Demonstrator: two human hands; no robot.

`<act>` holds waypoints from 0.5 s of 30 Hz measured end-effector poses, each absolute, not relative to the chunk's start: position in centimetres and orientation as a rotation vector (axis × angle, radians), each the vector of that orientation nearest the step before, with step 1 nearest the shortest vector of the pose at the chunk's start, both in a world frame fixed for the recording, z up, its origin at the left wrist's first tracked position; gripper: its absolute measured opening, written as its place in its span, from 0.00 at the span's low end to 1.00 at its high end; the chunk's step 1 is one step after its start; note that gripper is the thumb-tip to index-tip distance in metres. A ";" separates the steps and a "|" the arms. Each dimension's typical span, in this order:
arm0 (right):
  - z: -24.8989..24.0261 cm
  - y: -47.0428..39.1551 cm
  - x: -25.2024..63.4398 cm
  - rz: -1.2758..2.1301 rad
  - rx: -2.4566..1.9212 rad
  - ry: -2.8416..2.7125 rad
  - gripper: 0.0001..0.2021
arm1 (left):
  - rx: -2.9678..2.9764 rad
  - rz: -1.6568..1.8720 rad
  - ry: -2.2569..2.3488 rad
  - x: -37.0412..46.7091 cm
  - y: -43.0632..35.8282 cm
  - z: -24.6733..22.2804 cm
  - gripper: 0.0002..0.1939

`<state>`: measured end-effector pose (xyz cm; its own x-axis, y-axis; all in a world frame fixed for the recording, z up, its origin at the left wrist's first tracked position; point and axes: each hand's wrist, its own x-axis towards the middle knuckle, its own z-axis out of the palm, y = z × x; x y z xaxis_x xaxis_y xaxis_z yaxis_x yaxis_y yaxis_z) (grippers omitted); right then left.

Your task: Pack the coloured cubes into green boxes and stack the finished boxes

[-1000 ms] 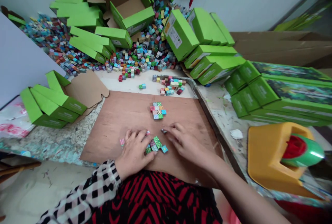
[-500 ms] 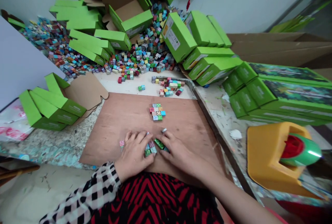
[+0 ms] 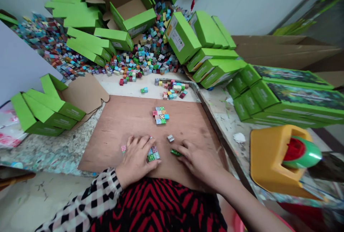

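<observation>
My left hand [image 3: 135,156] lies with its fingers stretched over a group of small patterned cubes [image 3: 153,154] on the brown board [image 3: 107,124]. Part of that group is hidden beneath the palm. A pink cube [image 3: 123,148] pokes out on the hand's left side. Closer to the right edge, my right hand [image 3: 197,158] has its thumb and fingers closed round a green cube [image 3: 175,152]; whether it grips more than one is hidden. Just beyond its fingertips rests a black-and-white cube [image 3: 170,138]. Farther back sits a small cluster of coloured cubes [image 3: 160,116].
A big heap of cubes [image 3: 150,53] lies at the back among open green boxes [image 3: 184,38]. Loose cubes [image 3: 174,88] lie behind the board. Stacked green boxes [image 3: 290,99] and a yellow tape dispenser [image 3: 266,156] stand on the right. More green boxes [image 3: 48,110] are at left.
My right hand has slid right, away from the left hand, with a green cube in its fingers. The black-and-white cube by its fingertips now lies free. My left hand has stayed on its group.
</observation>
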<state>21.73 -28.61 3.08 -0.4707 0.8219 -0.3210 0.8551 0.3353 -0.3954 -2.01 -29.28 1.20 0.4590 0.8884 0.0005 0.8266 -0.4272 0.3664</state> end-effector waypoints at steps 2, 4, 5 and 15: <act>3.2 -28.2 22.0 -0.694 1.516 2.558 0.21 | 2.405 0.284 1.461 -2.0 -29.3 1.1 0.30; 3.2 -27.7 22.1 -0.652 1.437 2.640 0.24 | 2.407 0.290 1.463 -2.0 -29.3 1.1 0.29; 3.1 -27.5 22.2 -0.645 1.411 2.673 0.26 | 2.408 0.288 1.463 -2.0 -29.3 1.1 0.29; 3.1 -26.9 22.7 -0.660 1.421 2.745 0.25 | 2.519 0.339 1.468 -1.7 -29.4 2.0 0.28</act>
